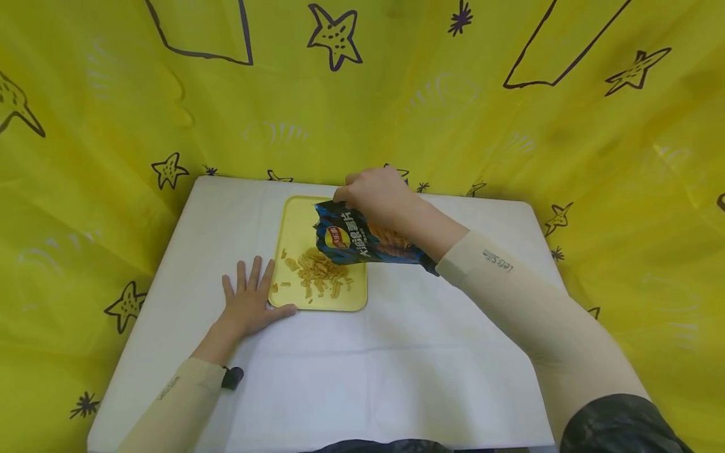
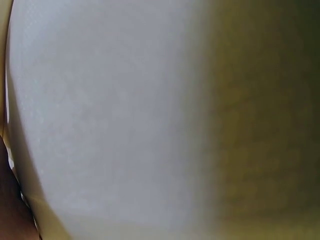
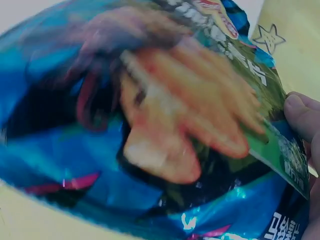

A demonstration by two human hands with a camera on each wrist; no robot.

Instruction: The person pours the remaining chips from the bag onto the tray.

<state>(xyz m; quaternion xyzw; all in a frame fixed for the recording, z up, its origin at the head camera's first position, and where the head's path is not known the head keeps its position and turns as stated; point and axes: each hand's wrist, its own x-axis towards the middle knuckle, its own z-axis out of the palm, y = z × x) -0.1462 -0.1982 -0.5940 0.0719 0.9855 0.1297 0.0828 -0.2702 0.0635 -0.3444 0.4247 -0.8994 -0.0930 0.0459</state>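
My right hand (image 1: 378, 194) grips the upper edge of a blue potato chip bag (image 1: 342, 251), which lies on its side with its left end over a yellow tray (image 1: 297, 220). Broken potato chips (image 1: 320, 272) form a heap under that end, with loose bits scattered around. In the right wrist view the bag (image 3: 165, 115) fills most of the picture, the thumb (image 3: 299, 112) on its right edge. Fingers spread and straight, my left hand (image 1: 246, 305) rests at the tray's near left corner. The left wrist view is mostly blurred white cloth.
A white cloth (image 1: 430, 352) covers the table under the tray. Behind and at both sides hangs a yellow curtain (image 1: 385, 94) with drawn starfish. A small dark device (image 1: 232, 378) sits at my left wrist.
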